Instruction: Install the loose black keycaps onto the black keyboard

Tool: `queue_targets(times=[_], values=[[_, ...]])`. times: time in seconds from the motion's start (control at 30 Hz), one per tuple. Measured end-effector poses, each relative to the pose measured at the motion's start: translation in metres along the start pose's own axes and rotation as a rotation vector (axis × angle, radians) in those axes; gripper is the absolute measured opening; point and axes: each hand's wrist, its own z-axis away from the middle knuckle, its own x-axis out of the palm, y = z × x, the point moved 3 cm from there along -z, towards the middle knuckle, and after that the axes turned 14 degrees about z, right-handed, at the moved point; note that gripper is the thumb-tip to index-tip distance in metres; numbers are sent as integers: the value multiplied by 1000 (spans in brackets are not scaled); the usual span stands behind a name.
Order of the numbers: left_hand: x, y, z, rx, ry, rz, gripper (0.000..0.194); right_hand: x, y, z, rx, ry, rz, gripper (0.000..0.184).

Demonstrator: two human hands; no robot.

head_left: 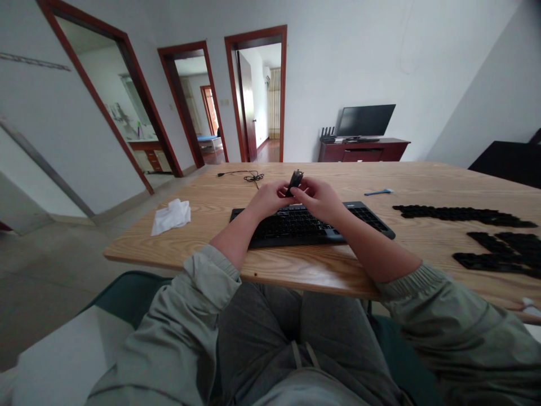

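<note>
While left hand (268, 200) and right hand (319, 198) pinch small black object (295, 183) above black keyboard (291, 237).

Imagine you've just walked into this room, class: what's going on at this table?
A seated person pinches a small black object between the left hand and right hand, just above a black keyboard. The keyboard lies on a wooden table, with rows of loose black pieces, probably keycaps, to the right and a crumpled white tissue to the left.
</note>
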Motion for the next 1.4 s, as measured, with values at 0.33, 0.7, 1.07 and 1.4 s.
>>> queue_targets(times=[0.33,0.7,1.07,1.4], values=[[-11,-5,10,-207,-266,-72,28,-6,11,2,74,62,16,35],[-9,-12,9,-161,-194,-166,28,6,13,4,102,-13,-6,36],[-16,-9,10,-172,-245,-192,25,-1,13,6,253,-64,142,38],[-15,-13,8,-148,-215,-315,21,2,20,6,268,-74,157,41]])
